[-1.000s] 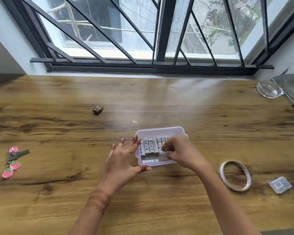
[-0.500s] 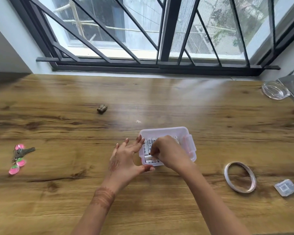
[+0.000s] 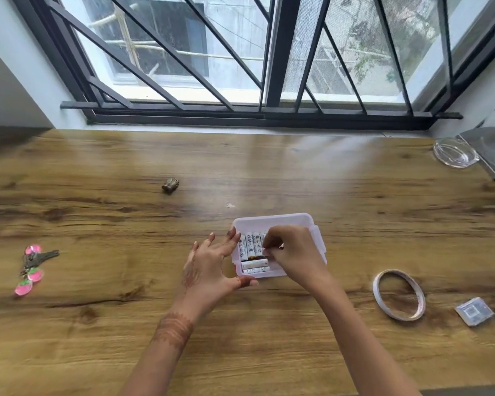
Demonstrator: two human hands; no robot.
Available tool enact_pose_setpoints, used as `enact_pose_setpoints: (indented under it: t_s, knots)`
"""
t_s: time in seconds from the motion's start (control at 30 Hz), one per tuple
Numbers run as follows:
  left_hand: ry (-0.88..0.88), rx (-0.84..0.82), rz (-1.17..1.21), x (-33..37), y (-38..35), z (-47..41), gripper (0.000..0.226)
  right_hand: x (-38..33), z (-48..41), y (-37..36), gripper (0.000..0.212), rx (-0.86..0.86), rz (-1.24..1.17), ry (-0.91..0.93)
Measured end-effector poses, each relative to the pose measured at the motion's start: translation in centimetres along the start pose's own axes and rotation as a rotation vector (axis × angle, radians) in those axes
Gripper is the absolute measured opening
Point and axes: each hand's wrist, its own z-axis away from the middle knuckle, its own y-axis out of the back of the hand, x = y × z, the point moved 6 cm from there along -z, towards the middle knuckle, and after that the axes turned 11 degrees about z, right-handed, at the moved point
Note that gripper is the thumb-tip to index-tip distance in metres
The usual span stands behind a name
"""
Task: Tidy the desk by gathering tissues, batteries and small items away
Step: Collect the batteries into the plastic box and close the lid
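Observation:
A small clear plastic box point(image 3: 272, 220) sits on the wooden desk point(image 3: 126, 324), near its middle. Several white batteries point(image 3: 250, 247) lie inside it, a row standing side by side and two lying crosswise at the front. My left hand point(image 3: 209, 267) grips the box's left side, thumb on the front corner and fingers spread along the edge. My right hand point(image 3: 292, 252) reaches into the box from the right, its fingertips pinched on a battery in the row. The right half of the box is hidden under that hand.
Keys with pink tags point(image 3: 33, 260) lie far left. A small brown object point(image 3: 170, 185) and a white scrap point(image 3: 230, 206) lie behind the box. A tape ring point(image 3: 377, 291) and a small packet point(image 3: 473, 311) lie right. A glass dish point(image 3: 455, 152) sits back right.
My right hand has shifted left inside the box, from the right end of the battery row to its middle. My left hand has stayed on the box's left side.

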Motion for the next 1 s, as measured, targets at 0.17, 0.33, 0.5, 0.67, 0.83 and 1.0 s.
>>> enact_pose_setpoints:
  t_s: [0.17,0.33,0.5,0.67,0.83,1.0]
  knots:
    - [-0.004,0.020,0.001,0.2,0.1,0.2,0.097,2.1,1.9,3.0,0.011,0.216,-0.132,-0.105]
    - [-0.017,0.008,-0.066,0.5,0.3,0.1,0.121,2.8,3.7,3.9,0.017,0.266,-0.215,-0.145]
    - [-0.142,0.129,0.013,1.8,0.0,0.0,0.110,2.7,5.5,5.1,0.020,0.350,-0.261,-0.173]
    - [-0.301,0.107,0.008,5.0,-2.2,-0.5,0.073,4.2,7.5,6.7,0.009,0.405,-0.257,-0.249]
    - [-0.396,0.039,0.029,8.6,-5.6,-0.9,0.072,7.4,10.2,8.8,0.006,0.463,-0.241,-0.349]
    - [-0.483,-0.015,0.022,12.9,-10.3,-1.4,0.064,13.2,12.2,12.4,0.003,0.509,-0.196,-0.439]
